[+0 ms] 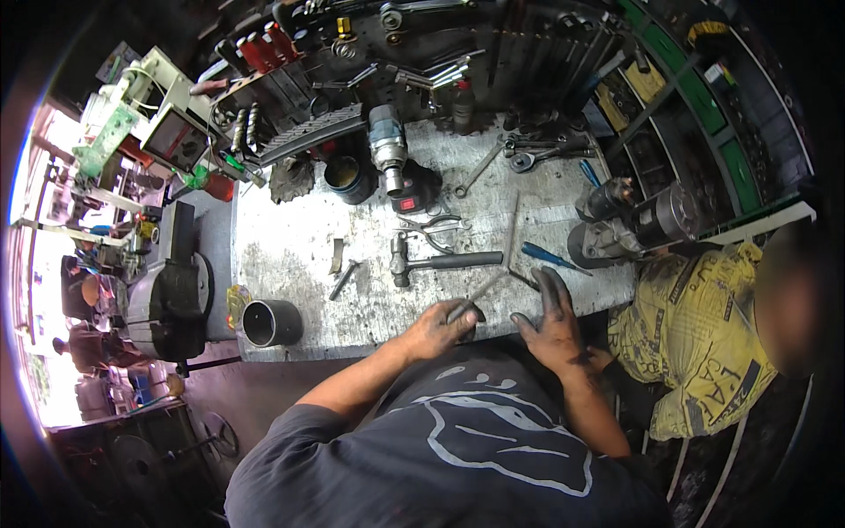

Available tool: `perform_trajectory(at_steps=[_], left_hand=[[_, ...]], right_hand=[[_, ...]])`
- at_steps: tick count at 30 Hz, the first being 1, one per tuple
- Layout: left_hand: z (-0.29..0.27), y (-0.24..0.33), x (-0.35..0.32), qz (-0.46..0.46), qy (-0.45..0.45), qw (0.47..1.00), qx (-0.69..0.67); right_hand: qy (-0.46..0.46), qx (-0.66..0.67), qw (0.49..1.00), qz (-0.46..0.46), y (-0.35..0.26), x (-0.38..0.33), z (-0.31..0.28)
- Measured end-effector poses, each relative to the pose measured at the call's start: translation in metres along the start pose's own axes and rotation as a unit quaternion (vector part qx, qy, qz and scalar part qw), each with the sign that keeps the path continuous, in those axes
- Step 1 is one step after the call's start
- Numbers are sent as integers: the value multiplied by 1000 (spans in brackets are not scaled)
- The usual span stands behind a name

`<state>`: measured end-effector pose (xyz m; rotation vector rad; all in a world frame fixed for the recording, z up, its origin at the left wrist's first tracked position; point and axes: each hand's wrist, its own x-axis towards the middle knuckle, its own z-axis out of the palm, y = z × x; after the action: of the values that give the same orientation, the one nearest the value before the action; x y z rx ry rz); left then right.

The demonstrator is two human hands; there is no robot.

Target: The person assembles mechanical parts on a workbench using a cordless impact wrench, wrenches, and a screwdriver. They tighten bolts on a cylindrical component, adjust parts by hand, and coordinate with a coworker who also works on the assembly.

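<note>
Desk (352, 327): metal top, stained, carries the tools. Co-worker (704, 330): at the right end of the desk, wearing a yellow patterned shirt. Vise (167, 295): dark, at the left end of the desk. Motor (671, 214): metal and black, on the right end of the desk. Impact wrench (387, 145): grey-blue, at the rear middle, socket end toward the wearer; a red light shows at its base.

Right hand (556, 339): at the front edge, released, fingers extended and thumb spread. The fingertips are near the dark end of the bent rod; contact cannot be determined. Left hand (440, 330): at the front edge, left of the right hand, fingers curled, grasping the thin rod.

Hammer (458, 261): lies crosswise ahead of the hands, head to the left, dark handle to the right. Cylinder (285, 326): hollow, dark, at the front left corner. Can (348, 179): left of the impact wrench. Spanner (480, 172): right of the impact wrench, lying diagonally. Pliers (429, 236): behind the hammer. Screwdriver (550, 256): blue handle, tip toward the motor.

Bent rod (512, 233): right of the hammer handle. Thin rod (489, 286): blurred, projects from the left hand toward the bent rod. Punch (343, 280): left of the hammer head. Strip (336, 255): just behind the punch.
</note>
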<state>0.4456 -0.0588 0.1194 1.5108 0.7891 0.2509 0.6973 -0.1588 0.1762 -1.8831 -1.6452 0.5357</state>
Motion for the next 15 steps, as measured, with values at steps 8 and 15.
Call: perform_trajectory(at_steps=[8,15], left_hand=[[11,4,-9,41,-73,992,-97],[-24,19,11,89,-58,994,-3]], right_hand=[[-103,2,994,33,20,54,46],[-101,24,991,82,26,46,57]])
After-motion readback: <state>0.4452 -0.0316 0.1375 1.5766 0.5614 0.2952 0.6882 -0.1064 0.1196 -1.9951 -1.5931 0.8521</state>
